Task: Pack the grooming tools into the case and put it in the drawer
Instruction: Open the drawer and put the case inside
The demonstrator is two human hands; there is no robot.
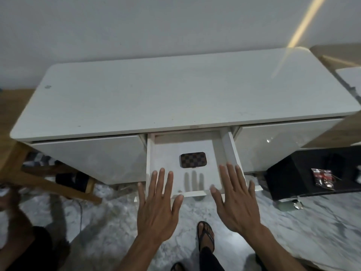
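Reaching forward and down, I have both forearms stretched out side by side, palms facing down, above the front edge of the open drawer (150, 153). My left hand (158, 206) hangs over the drawer's front left corner and my right hand (234, 202) over its front right part.

Inside the drawer the checkered brown case (193, 160) lies flat and closed on the white bottom, near the middle, apart from both hands. The drawer stands pulled out from the middle of a white cabinet (156, 98) against the wall. A wooden chair frame (48, 180) stands to the left, a black box (312, 173) with a small red packet (323, 178) on it to the right, and my sandalled foot (206, 237) rests on the marbled floor below.

Fingers of both hands are straight and spread wide, gripping nothing; whether the fingertips touch the drawer front I cannot tell.
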